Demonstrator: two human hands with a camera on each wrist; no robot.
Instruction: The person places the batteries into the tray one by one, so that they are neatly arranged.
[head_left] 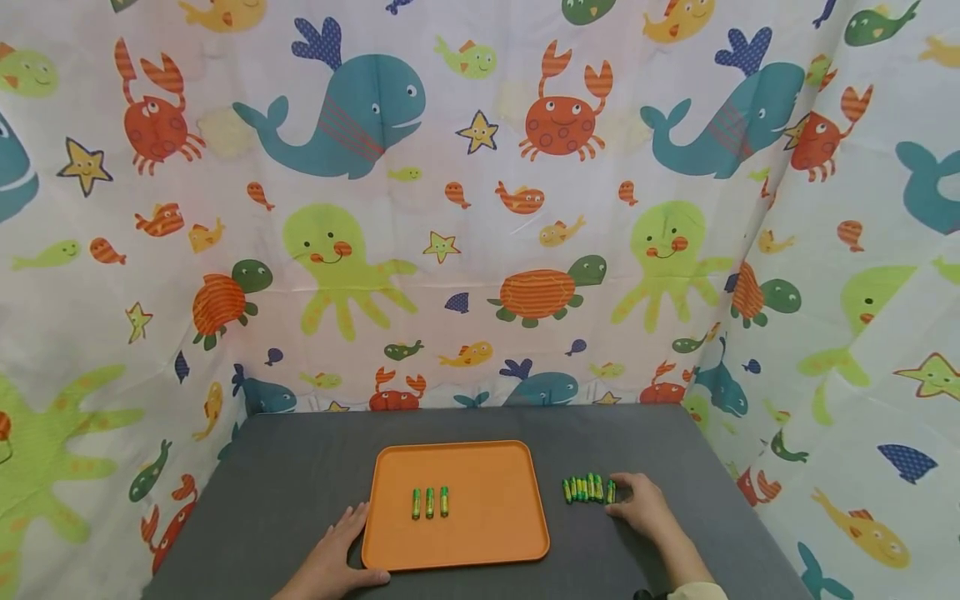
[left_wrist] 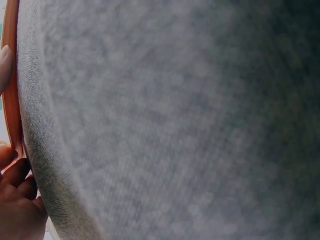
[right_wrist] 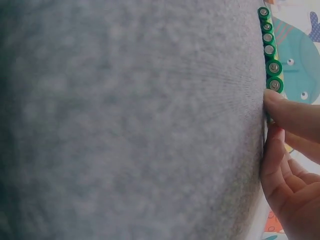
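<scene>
Three green-and-yellow batteries (head_left: pixel 430 503) lie side by side on an orange tray (head_left: pixel 487 542), left of its middle. My left hand (head_left: pixel 337 554) is at the tray's front left corner, fingers along the left side and thumb by the front edge. The left wrist view shows the tray's side (left_wrist: pixel 11 115) with the thumb and fingertips against it. To the right of the tray, several more batteries (head_left: pixel 582 488) stand in a close row on the table. At that row's right end my right hand (head_left: pixel 647 507) pinches one battery (head_left: pixel 611 492) between thumb and fingers; in the right wrist view the fingers mostly hide it.
A dark grey cloth covers the table (head_left: pixel 465 425). Behind it and at both sides hangs a white curtain (head_left: pixel 450 358) printed with sea animals. The right wrist view shows the round ends of the row of batteries (right_wrist: pixel 270 50) beside the thumb.
</scene>
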